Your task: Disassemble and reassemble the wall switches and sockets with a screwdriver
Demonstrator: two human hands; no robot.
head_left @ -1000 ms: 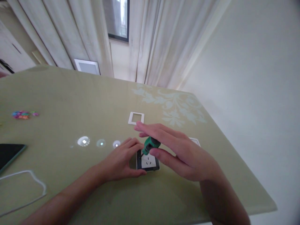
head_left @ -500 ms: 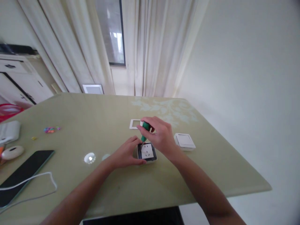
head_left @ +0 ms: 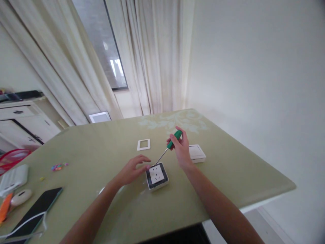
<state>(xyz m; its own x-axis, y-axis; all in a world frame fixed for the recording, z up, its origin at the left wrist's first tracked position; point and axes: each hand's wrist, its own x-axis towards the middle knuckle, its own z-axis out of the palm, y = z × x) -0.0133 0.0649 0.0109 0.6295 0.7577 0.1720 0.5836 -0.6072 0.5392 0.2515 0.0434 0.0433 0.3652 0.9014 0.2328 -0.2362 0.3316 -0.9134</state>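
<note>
A wall socket (head_left: 156,174) with a white face and dark surround lies on the table in its white box. My right hand (head_left: 180,148) grips a green-handled screwdriver (head_left: 174,139), which leans to the upper right. The screwdriver's tip is at the socket's far edge; whether it touches a screw is too small to tell. My left hand (head_left: 133,168) is beside the socket's left side, fingers apart, with a fingertip near the far left corner. Beyond the socket lies a white square frame (head_left: 144,144). A white switch box (head_left: 197,153) sits to the right, behind my right wrist.
On the left of the table (head_left: 106,145) are a black phone (head_left: 38,206) with a white cable (head_left: 27,222), a white oval device (head_left: 21,197), a white case (head_left: 14,180) and small colourful pieces (head_left: 59,166). The table's right edge runs beside a wall (head_left: 248,84).
The screwdriver has gone from nearly upright to slanting right as my right hand moved right. My left hand has loosened its hold on the socket and shifted left. The camera view has tilted.
</note>
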